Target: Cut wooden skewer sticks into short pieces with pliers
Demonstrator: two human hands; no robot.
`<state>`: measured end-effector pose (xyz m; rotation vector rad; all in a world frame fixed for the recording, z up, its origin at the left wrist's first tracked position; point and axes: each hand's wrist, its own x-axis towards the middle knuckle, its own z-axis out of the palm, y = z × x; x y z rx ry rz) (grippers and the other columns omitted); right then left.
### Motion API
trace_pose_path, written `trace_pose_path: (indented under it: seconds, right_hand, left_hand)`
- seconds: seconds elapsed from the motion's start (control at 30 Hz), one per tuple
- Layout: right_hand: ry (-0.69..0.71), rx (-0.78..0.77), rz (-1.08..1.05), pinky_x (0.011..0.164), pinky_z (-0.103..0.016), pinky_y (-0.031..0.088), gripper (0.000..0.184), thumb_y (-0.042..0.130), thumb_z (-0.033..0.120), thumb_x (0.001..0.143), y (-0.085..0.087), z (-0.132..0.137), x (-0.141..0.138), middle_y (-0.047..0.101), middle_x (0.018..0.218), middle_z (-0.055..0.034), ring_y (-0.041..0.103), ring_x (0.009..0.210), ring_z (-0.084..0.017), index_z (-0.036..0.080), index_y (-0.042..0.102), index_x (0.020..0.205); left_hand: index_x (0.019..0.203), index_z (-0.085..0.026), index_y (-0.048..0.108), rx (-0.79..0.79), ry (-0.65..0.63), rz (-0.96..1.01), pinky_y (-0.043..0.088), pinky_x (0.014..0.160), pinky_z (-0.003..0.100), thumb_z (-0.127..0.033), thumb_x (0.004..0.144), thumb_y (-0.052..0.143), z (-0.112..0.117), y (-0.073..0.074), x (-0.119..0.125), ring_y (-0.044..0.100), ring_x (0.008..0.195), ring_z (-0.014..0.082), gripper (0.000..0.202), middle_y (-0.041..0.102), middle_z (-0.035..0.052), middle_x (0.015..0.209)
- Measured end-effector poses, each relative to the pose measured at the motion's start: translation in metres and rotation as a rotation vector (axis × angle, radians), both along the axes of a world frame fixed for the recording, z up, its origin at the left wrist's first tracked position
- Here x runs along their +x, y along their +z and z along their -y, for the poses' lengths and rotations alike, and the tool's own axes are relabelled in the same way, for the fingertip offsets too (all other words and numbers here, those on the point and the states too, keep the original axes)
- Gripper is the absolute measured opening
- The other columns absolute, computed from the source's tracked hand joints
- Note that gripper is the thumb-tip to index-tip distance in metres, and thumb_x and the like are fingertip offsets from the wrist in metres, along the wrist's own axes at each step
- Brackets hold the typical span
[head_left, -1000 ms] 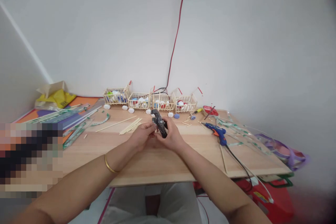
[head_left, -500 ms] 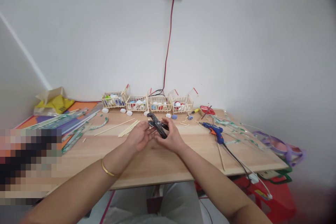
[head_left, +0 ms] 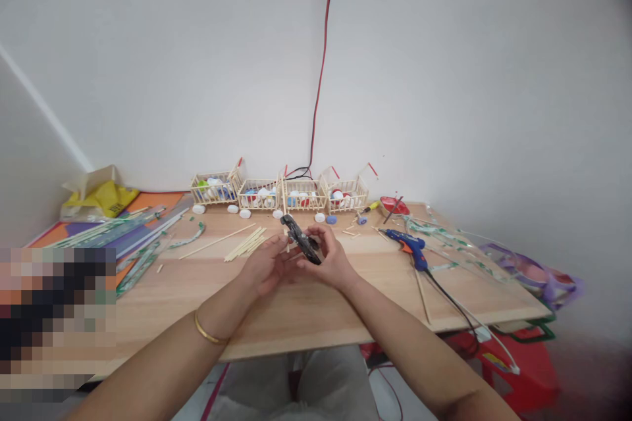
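Observation:
My right hand [head_left: 330,258] is closed around black-handled pliers [head_left: 301,240], whose head points up and to the left. With my left hand [head_left: 266,266] I pinch a thin wooden stick [head_left: 284,200] that stands nearly upright, its lower part passing behind or between the plier jaws; I cannot tell which. Both hands are close together above the wooden table [head_left: 276,322]. To the left of my hands lies a bundle of short pale sticks [head_left: 244,245], with one longer stick [head_left: 217,241] beside it.
Several small stick-built carts [head_left: 214,188] with bottle-cap wheels line the wall, filled with coloured pieces. A blue glue gun [head_left: 407,242] lies at right near a red dish [head_left: 395,206]. Plastic packaging [head_left: 143,256] and a yellow bag [head_left: 103,200] are at left.
The pliers' handles have come closer together in my right hand, and the pliers have turned slightly. My left hand stays beside them on the stick. The view has shifted slightly.

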<state>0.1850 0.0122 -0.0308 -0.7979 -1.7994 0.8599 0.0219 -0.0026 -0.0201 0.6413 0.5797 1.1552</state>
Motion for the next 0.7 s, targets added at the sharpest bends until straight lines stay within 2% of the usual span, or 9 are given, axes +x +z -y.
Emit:
trace_pose_path:
  seconds: [0.1, 0.23, 0.37, 0.5, 0.6, 0.7]
  right_hand:
    - [0.171, -0.190, -0.191, 0.091, -0.039, 0.045, 0.057, 0.068, 0.051, 0.066, 0.003, -0.001, 0.002, 0.058, 0.108, -0.0082, 0.058, 0.103, -0.023, 0.024, 0.041, 0.108]
    - [0.244, -0.392, -0.352, 0.085, -0.041, 0.048, 0.058, 0.060, 0.063, 0.067, 0.004, -0.009, 0.009, 0.061, 0.105, -0.0090, 0.062, 0.096, -0.025, 0.024, 0.046, 0.107]
    - [0.354, -0.580, -0.386, 0.082, -0.041, 0.048, 0.064, 0.037, 0.073, 0.075, 0.008, -0.014, 0.016, 0.060, 0.110, -0.0124, 0.060, 0.099, -0.025, 0.021, 0.050, 0.111]
    - [0.473, -0.721, -0.364, 0.083, -0.042, 0.046, 0.071, 0.021, 0.075, 0.078, 0.014, -0.013, 0.018, 0.061, 0.108, -0.0129, 0.061, 0.097, -0.025, 0.020, 0.056, 0.107]
    - [0.475, -0.772, -0.330, 0.082, -0.044, 0.045, 0.080, 0.014, 0.079, 0.075, 0.015, -0.010, 0.015, 0.063, 0.098, -0.0132, 0.062, 0.093, -0.025, 0.019, 0.058, 0.106]
    - [0.493, -0.836, -0.358, 0.084, -0.044, 0.044, 0.084, 0.012, 0.080, 0.074, 0.014, -0.009, 0.013, 0.064, 0.097, -0.0128, 0.061, 0.093, -0.025, 0.018, 0.059, 0.106]
  left_hand:
    - [0.074, -0.014, 0.061, 0.053, -0.009, -0.036, 0.048, 0.080, 0.032, -0.028, 0.072, 0.069, 0.002, 0.003, 0.000, 0.060, 0.096, 0.0196, 0.016, 0.065, 0.0087, 0.101]
    - [0.082, -0.014, 0.065, 0.130, -0.004, -0.098, 0.044, 0.084, 0.030, -0.031, 0.073, 0.067, 0.004, 0.007, 0.002, 0.055, 0.106, 0.0216, 0.019, 0.061, 0.0111, 0.115]
    - [0.080, -0.014, 0.066, 0.229, -0.035, -0.130, 0.038, 0.093, 0.034, -0.031, 0.074, 0.067, 0.006, 0.009, 0.005, 0.052, 0.111, 0.0234, 0.018, 0.058, 0.0111, 0.121]
    - [0.077, -0.013, 0.065, 0.208, -0.087, -0.179, 0.042, 0.087, 0.034, -0.033, 0.073, 0.068, 0.009, 0.005, 0.006, 0.060, 0.096, 0.0224, 0.020, 0.064, 0.0109, 0.106]
    - [0.079, -0.014, 0.063, 0.151, -0.133, -0.172, 0.044, 0.082, 0.035, -0.033, 0.071, 0.069, 0.012, 0.003, 0.005, 0.062, 0.087, 0.0216, 0.022, 0.066, 0.0100, 0.094]
    - [0.081, -0.013, 0.063, 0.132, -0.175, -0.140, 0.045, 0.081, 0.036, -0.030, 0.072, 0.069, 0.013, 0.004, 0.006, 0.063, 0.086, 0.0219, 0.020, 0.066, 0.0102, 0.093]
